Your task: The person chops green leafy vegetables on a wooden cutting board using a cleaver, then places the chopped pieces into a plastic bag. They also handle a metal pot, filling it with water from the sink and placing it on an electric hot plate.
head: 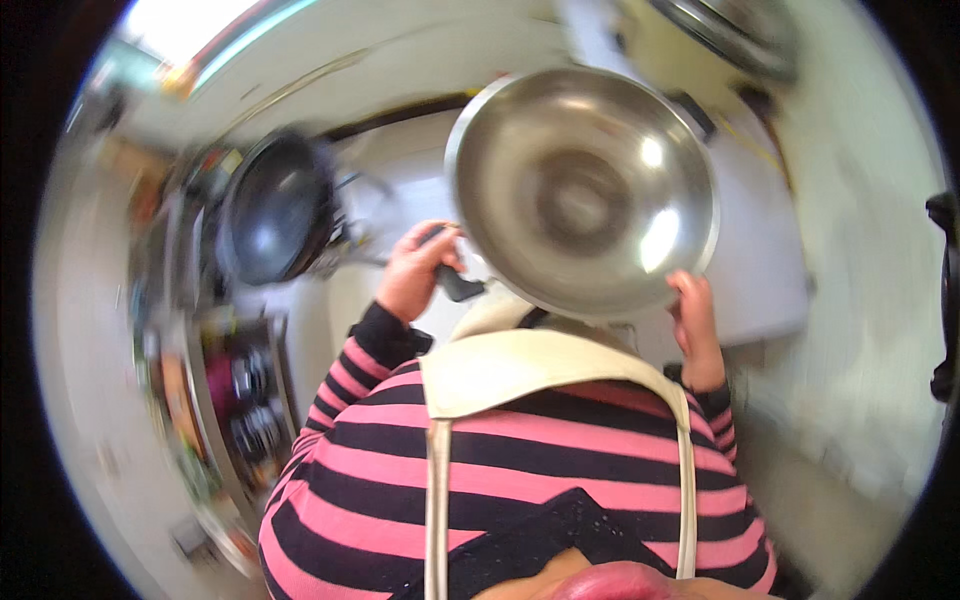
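Observation:
A large stainless steel wok [517, 165] is held in front of my chest, its shiny inside turned up towards me. A dark ring marks the bottom of its bowl. My left hand [416, 274] is closed around a black handle [457, 283] at the wok's near left edge. On the near right side, my right hand [694, 319] grips the metal rim, fingertips over the edge. Another black handle [694, 116] sticks out at the far right of the rim. The underside of the wok is hidden.
A dark wok [274, 214] stands to the left, tilted in view. Behind the steel wok is a white surface [757, 247]. A shelf [277, 360] with blurred kitchenware is at lower left. A round metal piece [742, 37], perhaps a lid, is at upper right.

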